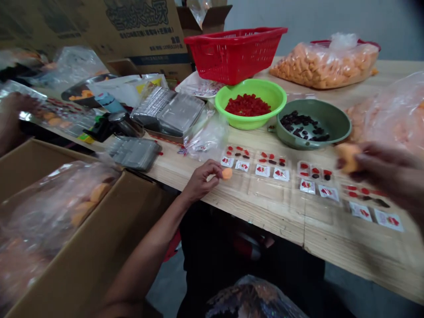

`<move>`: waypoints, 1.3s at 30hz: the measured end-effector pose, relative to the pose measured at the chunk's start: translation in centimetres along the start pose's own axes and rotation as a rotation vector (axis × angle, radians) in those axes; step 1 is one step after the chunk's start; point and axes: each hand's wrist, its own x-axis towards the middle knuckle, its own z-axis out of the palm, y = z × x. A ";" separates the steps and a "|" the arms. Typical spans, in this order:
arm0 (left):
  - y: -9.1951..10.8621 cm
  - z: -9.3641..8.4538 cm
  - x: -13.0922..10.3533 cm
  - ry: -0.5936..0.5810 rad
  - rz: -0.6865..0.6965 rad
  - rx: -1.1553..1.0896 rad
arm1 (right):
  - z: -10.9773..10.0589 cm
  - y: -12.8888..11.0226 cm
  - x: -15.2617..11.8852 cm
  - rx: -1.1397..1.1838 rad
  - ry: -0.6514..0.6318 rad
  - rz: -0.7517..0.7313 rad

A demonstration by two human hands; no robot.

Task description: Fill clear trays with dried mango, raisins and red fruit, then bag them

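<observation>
My left hand (206,179) is closed at the table's front edge, pinching a small round orange candy (227,173) beside the leftmost clear plastic tray (234,180). My right hand (374,165), smeared by motion, is raised over the right side of the table and grips a larger orange candy (348,157); whether it is one piece or more I cannot tell. Between the hands lie several clear trays, such as the second tray (268,190) and the third tray (316,212). Red and dark pieces fill their back compartments, with white printed sachets (262,171) in front.
Behind the trays stand a lime-green bowl (250,121) of red pieces, a dark green bowl (300,142) of dark pieces and a red basket (236,57). Bags of orange candy (326,66) lie right. An open carton (82,247) stands left; another person's hand (20,104) is beyond.
</observation>
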 end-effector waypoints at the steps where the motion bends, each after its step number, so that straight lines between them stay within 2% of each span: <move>1: -0.3 -0.3 0.1 -0.033 0.017 -0.011 | 1.5 -0.5 -0.9 0.033 -0.105 0.064; 4: -1.3 -1.0 0.6 -0.138 0.025 -0.063 | 8.6 -1.2 -2.9 0.235 -0.385 0.144; 6: -2.2 -1.2 0.9 -0.201 -0.010 -0.137 | 13.5 -1.0 -3.3 0.255 -0.476 0.140; 8: -3.0 -1.2 1.1 -0.246 -0.025 -0.186 | 17.1 -0.4 -3.2 0.201 -0.508 0.106; 11: -3.8 -1.0 0.9 -0.252 0.016 -0.141 | 20.0 0.5 -2.8 0.055 -0.448 0.028; 14: -3.2 -0.7 0.0 -0.066 0.023 -0.005 | 20.8 0.6 -2.7 -0.131 -0.357 -0.081; 17: -1.8 0.0 -1.2 0.098 -0.047 0.212 | 20.4 -0.3 -2.4 -0.336 -0.380 -0.223; 21: -0.3 1.7 -2.1 0.060 -0.254 0.488 | 19.5 -2.1 -1.4 -0.542 -0.496 -0.482; 23: 0.0 2.4 -2.2 0.029 -0.333 0.514 | 19.7 -2.8 -1.1 -0.598 -0.616 -0.597; 25: 0.1 2.7 -2.2 0.012 -0.352 0.500 | 20.3 -3.3 -1.1 -0.666 -0.720 -0.700; 27: 0.1 2.6 -2.2 -0.005 -0.350 0.474 | 20.8 -3.5 -1.4 -0.738 -0.727 -0.782; 29: 0.2 2.4 -2.3 -0.028 -0.352 0.428 | 20.9 -3.4 -2.1 -0.766 -0.592 -0.776; 32: 0.2 2.1 -2.4 -0.016 -0.319 0.403 | 20.7 -2.7 -3.6 -0.762 -0.361 -0.611; 34: 0.2 1.9 -2.2 -0.007 -0.283 0.429 | 21.0 -2.1 -4.8 -0.788 -0.352 -0.561; 37: 0.0 1.8 -1.7 -0.064 -0.279 0.450 | 22.2 -0.9 -6.0 -0.917 -0.426 -0.599; 39: 0.0 1.8 -1.3 -0.093 -0.300 0.466 | 23.1 -0.3 -6.2 -1.044 -0.404 -0.593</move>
